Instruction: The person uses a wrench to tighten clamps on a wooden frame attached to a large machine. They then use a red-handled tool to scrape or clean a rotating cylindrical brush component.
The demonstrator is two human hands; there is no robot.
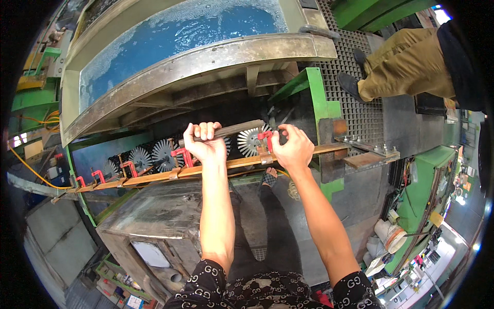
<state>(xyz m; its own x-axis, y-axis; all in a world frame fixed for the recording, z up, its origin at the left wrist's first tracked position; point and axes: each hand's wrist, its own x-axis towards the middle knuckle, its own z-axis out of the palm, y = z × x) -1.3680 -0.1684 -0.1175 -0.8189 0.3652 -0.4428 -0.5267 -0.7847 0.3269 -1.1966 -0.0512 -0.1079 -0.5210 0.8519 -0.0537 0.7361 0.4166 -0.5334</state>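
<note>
My left hand (pixel 204 141) is closed around a dark brown, weathered bar (pixel 241 129), which slopes slightly up to the right. Just beyond the bar's right end, my right hand (pixel 292 148) has its thumb and curled fingers at a red screw clamp (pixel 265 138). The clamp sits on a long copper-coloured rail (pixel 242 162) that crosses in front of me. A second red clamp (pixel 182 154) is on the rail beside my left wrist. Slotted, silvery round discs (pixel 250 141) hang beyond the rail, partly hidden by the bar and my hands.
A tank of blue liquid (pixel 180 36) with a wide worn rim (pixel 206 59) lies ahead. More red clamps (pixel 128 167) line the rail leftward. Green posts (pixel 318 92) stand right, near a grating (pixel 342 77) where another person (pixel 406 67) stands. A grimy metal cabinet (pixel 154 206) is near left.
</note>
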